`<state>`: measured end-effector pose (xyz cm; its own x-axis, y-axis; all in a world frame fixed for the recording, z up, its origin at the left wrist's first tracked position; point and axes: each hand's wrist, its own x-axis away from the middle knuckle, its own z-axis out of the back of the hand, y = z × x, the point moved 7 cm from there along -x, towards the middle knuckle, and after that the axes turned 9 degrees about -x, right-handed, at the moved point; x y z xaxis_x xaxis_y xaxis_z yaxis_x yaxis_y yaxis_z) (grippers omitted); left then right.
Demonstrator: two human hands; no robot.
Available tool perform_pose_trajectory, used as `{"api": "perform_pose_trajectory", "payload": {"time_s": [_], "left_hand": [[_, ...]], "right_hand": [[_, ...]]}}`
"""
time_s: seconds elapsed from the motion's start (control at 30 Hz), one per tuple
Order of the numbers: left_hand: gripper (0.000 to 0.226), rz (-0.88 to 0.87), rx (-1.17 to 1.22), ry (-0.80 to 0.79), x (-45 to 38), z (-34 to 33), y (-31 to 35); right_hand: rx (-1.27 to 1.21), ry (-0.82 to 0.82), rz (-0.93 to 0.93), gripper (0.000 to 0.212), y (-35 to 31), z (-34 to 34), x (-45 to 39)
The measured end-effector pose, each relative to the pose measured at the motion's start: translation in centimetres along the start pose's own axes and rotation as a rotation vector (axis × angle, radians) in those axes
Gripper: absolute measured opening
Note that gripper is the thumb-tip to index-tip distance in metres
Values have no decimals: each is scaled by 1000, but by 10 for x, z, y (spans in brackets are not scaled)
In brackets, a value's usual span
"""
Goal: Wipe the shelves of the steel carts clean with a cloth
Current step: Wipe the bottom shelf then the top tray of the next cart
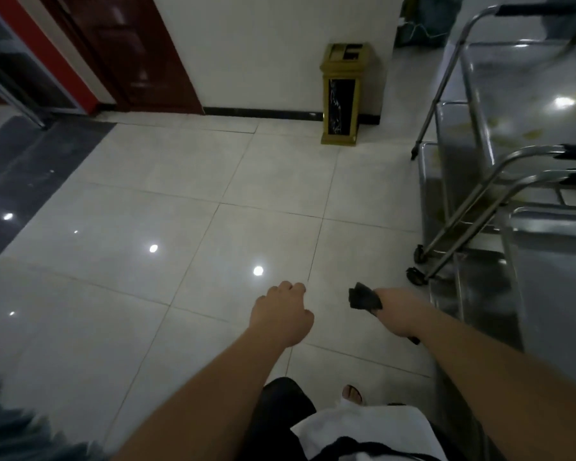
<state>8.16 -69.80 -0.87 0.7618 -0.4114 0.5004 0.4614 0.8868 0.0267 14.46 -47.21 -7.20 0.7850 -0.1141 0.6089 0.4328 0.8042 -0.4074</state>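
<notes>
Steel carts stand along the right side. The far cart [526, 81] has a shiny top shelf with yellowish smears. The near cart [556, 261] fills the right edge, its handle bars crossing in front. A dark cloth [363, 297] is bunched in my right hand [400, 312], which hangs over the floor just left of the near cart's lower shelf [479, 287]. My left hand [281, 316] is held out over the tiles, fingers curled under, with nothing in it.
Glossy white floor tiles [167, 227] spread ahead and to the left. A gold and black bin [341, 94] stands against the white wall. A dark wooden door [127, 51] is at the upper left. Cart castors [416, 276] sit on the floor near my right hand.
</notes>
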Motion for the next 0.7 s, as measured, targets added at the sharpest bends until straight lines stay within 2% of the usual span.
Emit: {"api": "perform_pose_trajectory", "payload": {"time_s": [0.2,0.3,0.47,0.6,0.7], "left_hand": [[56,-143,-67,-36,-103,38,6],[55,-251,-123,-44,-164,59,13],[52,-432,-277,-83,-256,91,23],[55,-575,-413,-134,-307,105,53],[54,-689,-492,-158,-327,107,92]], "right_hand": [[-80,42,-122,13,16,33,-48],[-201,62,-262,7,32,45,-72],[-469,209,-533,14,47,62,-92],[-651,321,-645,16,50,63,-93],[-694,332,-707,16,59,54,-90]]}}
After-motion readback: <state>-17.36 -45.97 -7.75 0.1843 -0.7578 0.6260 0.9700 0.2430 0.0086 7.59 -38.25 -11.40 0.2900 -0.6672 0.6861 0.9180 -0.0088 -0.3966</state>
